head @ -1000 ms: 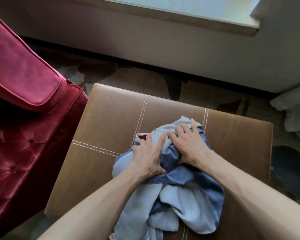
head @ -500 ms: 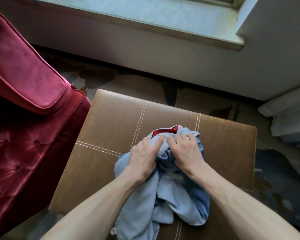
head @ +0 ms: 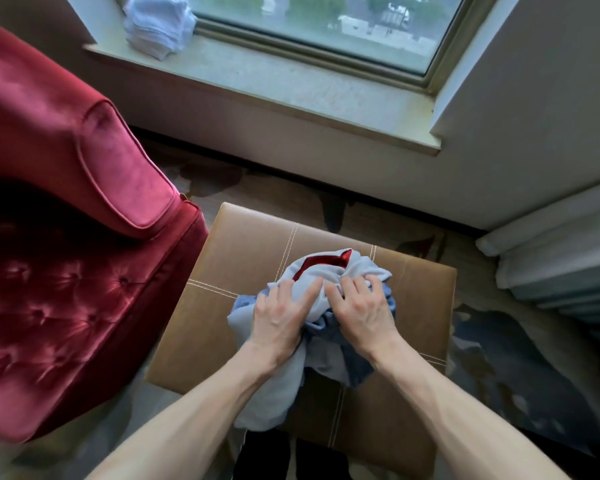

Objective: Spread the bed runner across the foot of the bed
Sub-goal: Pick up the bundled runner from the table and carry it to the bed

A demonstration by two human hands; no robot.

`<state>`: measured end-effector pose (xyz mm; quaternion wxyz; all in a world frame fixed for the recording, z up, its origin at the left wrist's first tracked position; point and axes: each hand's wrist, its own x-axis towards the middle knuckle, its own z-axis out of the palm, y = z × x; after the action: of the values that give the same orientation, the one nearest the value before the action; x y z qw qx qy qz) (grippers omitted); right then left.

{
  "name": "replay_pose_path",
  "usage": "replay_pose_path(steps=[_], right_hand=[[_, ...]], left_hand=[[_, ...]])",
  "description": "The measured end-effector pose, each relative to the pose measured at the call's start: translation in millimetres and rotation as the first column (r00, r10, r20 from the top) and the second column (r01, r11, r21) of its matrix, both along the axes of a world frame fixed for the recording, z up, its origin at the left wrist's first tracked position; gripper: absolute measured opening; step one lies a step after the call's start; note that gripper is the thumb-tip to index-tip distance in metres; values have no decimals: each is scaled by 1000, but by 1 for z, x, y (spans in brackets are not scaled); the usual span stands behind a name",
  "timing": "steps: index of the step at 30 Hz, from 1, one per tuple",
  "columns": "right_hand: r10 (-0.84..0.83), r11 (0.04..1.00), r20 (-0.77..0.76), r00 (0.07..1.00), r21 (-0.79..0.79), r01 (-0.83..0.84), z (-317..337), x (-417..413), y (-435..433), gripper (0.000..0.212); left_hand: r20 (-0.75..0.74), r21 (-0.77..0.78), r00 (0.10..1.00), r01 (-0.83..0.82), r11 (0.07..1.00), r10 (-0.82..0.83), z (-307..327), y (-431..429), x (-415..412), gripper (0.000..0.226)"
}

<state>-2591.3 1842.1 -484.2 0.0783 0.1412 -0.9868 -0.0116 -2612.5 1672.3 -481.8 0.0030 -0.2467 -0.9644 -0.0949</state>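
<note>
The bed runner [head: 329,271] is a crumpled bundle of light blue cloth with a red lining showing at its top. It lies bunched on a brown leather ottoman [head: 250,251], and a loose end hangs over the near edge. My left hand [head: 281,317] grips the left side of the bundle with curled fingers. My right hand [head: 362,310] grips the right side, fingers dug into the folds. The two hands sit close together. No bed is in view.
A red velvet armchair [head: 66,237] stands directly left of the ottoman. A window sill [head: 291,81] with a folded white towel stack [head: 156,22] runs along the far wall. Bedding or curtain folds [head: 561,258] are at the right. Patterned carpet surrounds the ottoman.
Both hands went from lying flat on the cloth to gripping it and gathering it into a tighter bundle, exposing the red lining. The camera tilted up, revealing the window.
</note>
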Motion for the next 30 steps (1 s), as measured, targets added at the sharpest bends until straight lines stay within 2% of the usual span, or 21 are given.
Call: replay_pose_path(steps=[4,6,9,12,17,23,27,30], right_hand=[[-14,1000,-62,998,-1,14,39,-12,-10,13],[17,1000,-94,995,-10,-18,55,-22,-17,15],[100,995,-109,989,-16,-103,81,-38,-37,25],[188,979,-193,963,-40,-199,110,-45,-66,21],[381,905,-335,862,-53,-421,153,-38,-134,11],[621,746,-317,717,-42,-665,195,2,-244,20],[762,604,-269,588,-32,-797,219,48,-329,31],[844,466,-276,459,-47,-884,234,95,-396,38]], left_hand=[[-115,-35,993,-20,999,16,45,-8,-8,52],[-151,-49,987,-69,996,60,65,-15,-11,54],[-204,-35,965,-177,984,166,94,-34,-8,54],[-282,-32,928,-264,964,245,122,-60,1,54],[-374,-1,823,-461,888,427,155,-120,38,55],[-433,-18,642,-708,706,633,193,-212,121,51],[-454,-37,479,-853,521,752,219,-272,193,47],[-432,-46,361,-924,380,826,239,-318,257,49]])
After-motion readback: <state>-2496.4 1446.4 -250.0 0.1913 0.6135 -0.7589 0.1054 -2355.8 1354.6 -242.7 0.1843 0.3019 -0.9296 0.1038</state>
